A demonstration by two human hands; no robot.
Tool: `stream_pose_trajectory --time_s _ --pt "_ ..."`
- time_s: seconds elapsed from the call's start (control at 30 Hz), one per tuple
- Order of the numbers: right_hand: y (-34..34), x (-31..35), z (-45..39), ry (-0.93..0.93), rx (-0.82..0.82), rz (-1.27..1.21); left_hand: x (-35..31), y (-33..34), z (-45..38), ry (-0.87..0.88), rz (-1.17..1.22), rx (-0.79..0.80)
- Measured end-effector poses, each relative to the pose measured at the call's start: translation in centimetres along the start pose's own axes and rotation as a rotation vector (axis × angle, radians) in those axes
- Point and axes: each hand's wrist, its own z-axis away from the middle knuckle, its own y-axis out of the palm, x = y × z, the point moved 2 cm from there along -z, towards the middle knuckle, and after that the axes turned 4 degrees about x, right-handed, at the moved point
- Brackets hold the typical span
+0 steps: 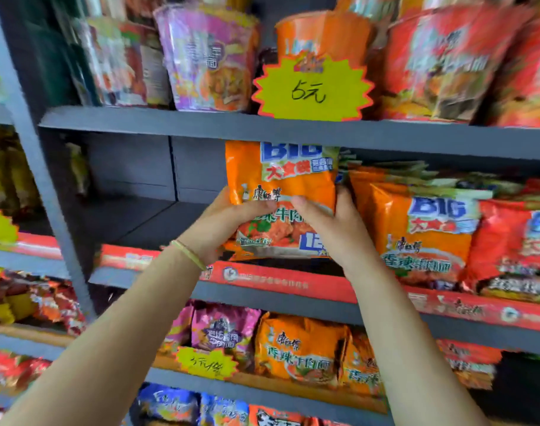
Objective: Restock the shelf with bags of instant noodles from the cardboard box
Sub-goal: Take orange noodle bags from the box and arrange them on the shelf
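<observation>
An orange bag of instant noodles (281, 173) stands upright at the front of the middle shelf (158, 219). My left hand (222, 222) grips its left side, thumb across the front. My right hand (333, 222) grips its right side, thumb on the front as well. Directly right of it stands a row of matching orange bags (416, 229), then red bags (514, 241). The cardboard box is out of view.
The shelf space left of the held bag is bare grey board. Cup noodles (207, 56) and a yellow price tag (311, 87) sit on the shelf above. More noodle bags (299, 348) fill the shelf below. A grey upright post (44, 179) bounds the bay on the left.
</observation>
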Motion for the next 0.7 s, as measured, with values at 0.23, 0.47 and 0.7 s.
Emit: stream_pose_trajectory --time_s 0.23,0.47,0.7 --pt "-1.1 -0.6 2.3 -0.086 -0.217 0.583 2.9 0.6 -4.5 -0.031 -0.098 0.051" --pt "-0.3 -1.6 2.4 0.016 0.082 0.968 3.5 1.1 -5.6 -0.124 -0.35 0.266" --pt "0.0 -2.3 2.5 -0.062 0.086 0.947 4.1 0.1 -5.1 -0.149 -0.792 0.094"
